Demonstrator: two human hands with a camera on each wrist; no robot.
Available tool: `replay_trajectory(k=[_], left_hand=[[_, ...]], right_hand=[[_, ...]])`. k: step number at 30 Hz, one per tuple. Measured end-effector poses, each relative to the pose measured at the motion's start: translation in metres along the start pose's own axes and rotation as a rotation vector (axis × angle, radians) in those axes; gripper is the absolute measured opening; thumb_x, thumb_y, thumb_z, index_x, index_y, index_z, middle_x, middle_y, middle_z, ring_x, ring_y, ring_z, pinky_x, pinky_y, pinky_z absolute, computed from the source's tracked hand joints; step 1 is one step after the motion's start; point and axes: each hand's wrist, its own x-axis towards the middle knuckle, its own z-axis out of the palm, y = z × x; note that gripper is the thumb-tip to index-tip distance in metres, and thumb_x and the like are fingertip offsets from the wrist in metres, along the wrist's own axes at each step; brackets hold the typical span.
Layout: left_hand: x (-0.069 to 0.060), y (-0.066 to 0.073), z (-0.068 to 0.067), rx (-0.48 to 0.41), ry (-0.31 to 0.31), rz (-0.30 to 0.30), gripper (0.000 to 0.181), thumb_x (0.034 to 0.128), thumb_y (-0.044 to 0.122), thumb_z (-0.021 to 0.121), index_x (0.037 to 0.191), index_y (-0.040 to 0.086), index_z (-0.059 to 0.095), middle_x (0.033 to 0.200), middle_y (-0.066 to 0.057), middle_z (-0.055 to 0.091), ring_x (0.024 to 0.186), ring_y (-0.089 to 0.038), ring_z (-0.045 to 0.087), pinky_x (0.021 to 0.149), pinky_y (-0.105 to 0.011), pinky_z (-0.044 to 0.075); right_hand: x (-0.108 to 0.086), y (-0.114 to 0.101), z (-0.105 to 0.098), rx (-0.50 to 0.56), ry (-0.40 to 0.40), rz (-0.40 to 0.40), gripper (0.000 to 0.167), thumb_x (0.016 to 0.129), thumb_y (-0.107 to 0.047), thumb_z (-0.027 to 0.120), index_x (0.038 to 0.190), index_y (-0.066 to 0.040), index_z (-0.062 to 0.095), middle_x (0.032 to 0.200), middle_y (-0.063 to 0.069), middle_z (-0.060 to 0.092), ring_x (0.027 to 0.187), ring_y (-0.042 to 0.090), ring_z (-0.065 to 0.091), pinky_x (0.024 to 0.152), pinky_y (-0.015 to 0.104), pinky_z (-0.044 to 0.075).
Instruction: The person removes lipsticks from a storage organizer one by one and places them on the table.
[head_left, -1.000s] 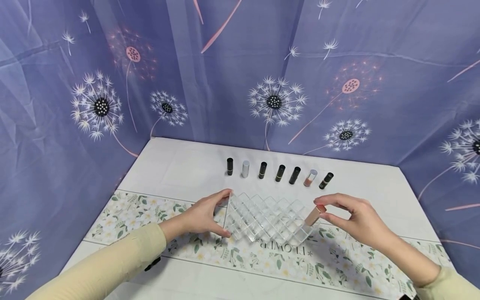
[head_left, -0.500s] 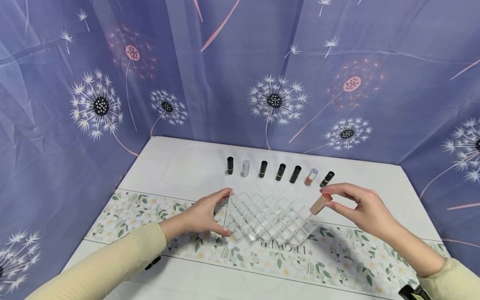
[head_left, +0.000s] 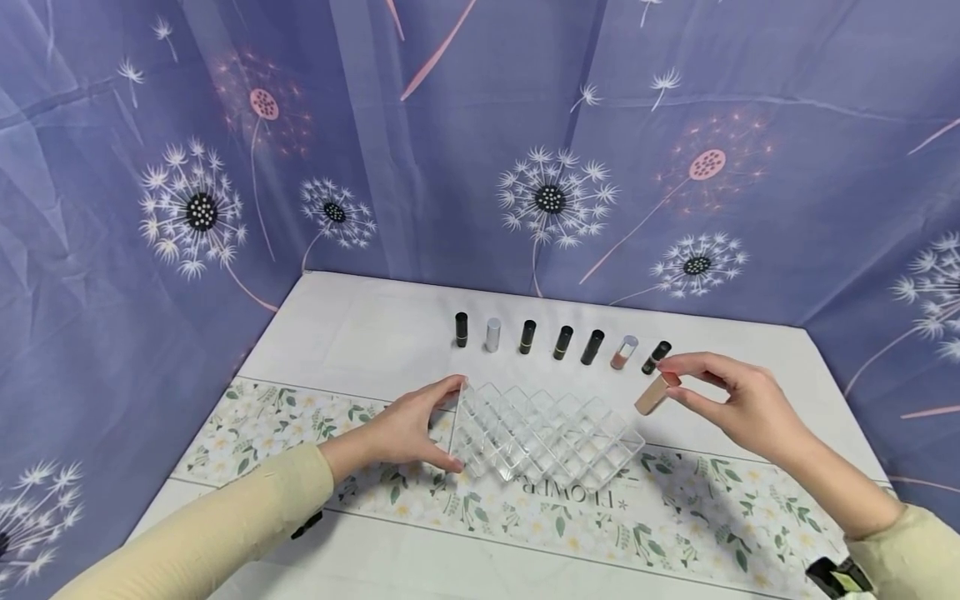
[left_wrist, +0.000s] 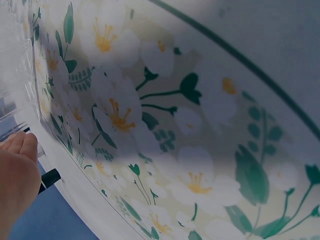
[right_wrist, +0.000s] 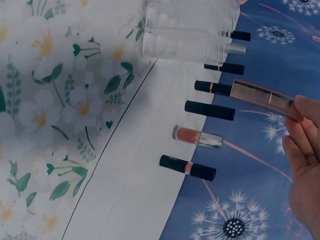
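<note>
Near the middle of the table lies a clear acrylic lipstick holder [head_left: 547, 437] with diamond-shaped compartments. My left hand [head_left: 412, 429] grips its left end, thumb at the front corner and fingers at the back corner. In the left wrist view only part of that hand [left_wrist: 17, 170] shows. Pinched by its reddish end between the thumb and fingertips of my right hand [head_left: 738, 408] is a rose-gold lipstick tube [head_left: 652, 396], tilted above the table, just past the holder's right end. The right wrist view shows the same lipstick [right_wrist: 262, 97] held apart from the holder [right_wrist: 185, 37].
Behind the holder stands a row of several lipsticks: black ones [head_left: 527, 337], a silver one [head_left: 492, 335] and a clear-and-coral tube [head_left: 624, 352]. A floral strip [head_left: 300, 425] crosses the white table [head_left: 360, 321]. A purple dandelion-print cloth [head_left: 450, 167] hangs behind.
My right hand has drawn the rose-gold lipstick away from the holder's right end, up and to the right. The left hand and the holder stay in place.
</note>
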Motion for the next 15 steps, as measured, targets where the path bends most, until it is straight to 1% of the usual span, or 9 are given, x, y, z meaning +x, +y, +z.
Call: replay_trajectory(k=[2,5,7,9,12,15], left_hand=[[0.0,0.001,0.0,-0.002,0.001,-0.003,0.13,0.0702,0.043,0.102,0.171,0.014,0.026,0.17,-0.009,0.04,0.153,-0.031,0.045,0.126,-0.053,0.037],[-0.001,0.001,0.0,-0.006,0.001,-0.004,0.129,0.0702,0.042,0.103,0.171,0.015,0.026,0.169,-0.009,0.041,0.152,-0.032,0.045,0.126,-0.053,0.037],[-0.001,0.001,-0.001,-0.003,0.002,-0.003,0.129,0.0702,0.042,0.103,0.171,0.015,0.026,0.169,-0.009,0.041,0.152,-0.032,0.045,0.126,-0.052,0.037],[-0.001,0.0,-0.001,-0.004,0.001,-0.002,0.128,0.0705,0.042,0.102,0.171,0.016,0.027,0.169,-0.008,0.042,0.152,-0.033,0.046,0.125,-0.052,0.039],[-0.001,-0.001,0.0,-0.006,0.001,0.0,0.128,0.0708,0.042,0.102,0.171,0.016,0.027,0.168,-0.008,0.042,0.151,-0.033,0.046,0.125,-0.052,0.039],[0.0,-0.001,0.0,-0.009,-0.001,0.002,0.127,0.071,0.042,0.102,0.171,0.017,0.027,0.169,-0.009,0.042,0.151,-0.033,0.046,0.125,-0.053,0.039]], right_hand=[[-0.001,0.003,-0.002,-0.006,0.006,0.01,0.054,0.075,0.022,0.084,0.118,-0.01,0.079,0.114,0.004,0.078,0.11,-0.01,0.067,0.099,0.008,0.051],[-0.002,0.008,-0.004,-0.013,0.014,0.028,0.052,0.075,0.023,0.084,0.118,-0.007,0.078,0.118,-0.001,0.078,0.112,-0.011,0.066,0.099,0.008,0.05],[-0.003,0.012,-0.006,-0.019,0.02,0.036,0.053,0.075,0.023,0.083,0.118,-0.006,0.078,0.119,0.0,0.077,0.114,-0.012,0.065,0.099,0.007,0.05],[-0.004,0.016,-0.007,-0.028,0.026,0.043,0.053,0.075,0.023,0.083,0.119,-0.005,0.078,0.121,-0.002,0.077,0.114,-0.013,0.064,0.099,0.006,0.05],[-0.004,0.021,-0.011,-0.038,0.036,0.055,0.052,0.075,0.023,0.084,0.119,-0.004,0.078,0.119,0.0,0.078,0.115,-0.014,0.063,0.098,0.006,0.049],[-0.006,0.026,-0.015,-0.053,0.04,0.079,0.051,0.077,0.022,0.084,0.12,-0.004,0.077,0.118,-0.005,0.078,0.115,-0.015,0.063,0.097,0.004,0.049]])
